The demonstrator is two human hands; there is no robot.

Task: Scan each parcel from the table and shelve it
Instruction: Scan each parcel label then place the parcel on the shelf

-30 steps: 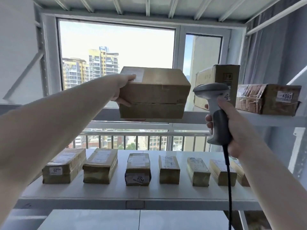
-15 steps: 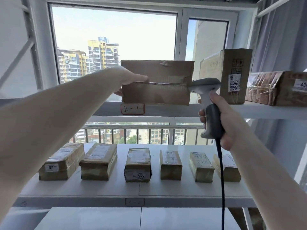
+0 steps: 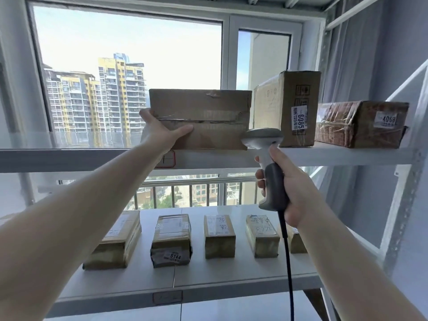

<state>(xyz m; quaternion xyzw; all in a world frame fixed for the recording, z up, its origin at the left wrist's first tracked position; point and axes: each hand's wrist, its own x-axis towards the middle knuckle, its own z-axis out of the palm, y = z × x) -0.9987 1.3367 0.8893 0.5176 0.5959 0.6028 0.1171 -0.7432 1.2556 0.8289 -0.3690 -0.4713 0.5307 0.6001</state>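
Observation:
A brown cardboard parcel (image 3: 208, 112) rests on the upper shelf (image 3: 69, 156), its long taped side facing me. My left hand (image 3: 159, 133) grips its lower left corner, thumb across the front face. My right hand (image 3: 291, 186) holds a grey and white barcode scanner (image 3: 266, 154) by the handle, just below and in front of the parcel's right end. The scanner's head overlaps the shelf edge, and its black cable hangs down.
To the right on the upper shelf stand a tall box labelled 6085 (image 3: 287, 107) and a taped box labelled 4068 (image 3: 361, 123). The lower shelf (image 3: 185, 283) carries a row of several small parcels, one labelled 5144 (image 3: 171, 242). A window lies behind; a shelf upright (image 3: 407, 181) stands right.
The parcel has come down from the air onto the upper shelf and now sits flat. My left hand shifted to its lower left corner. The scanner hand stayed nearly still.

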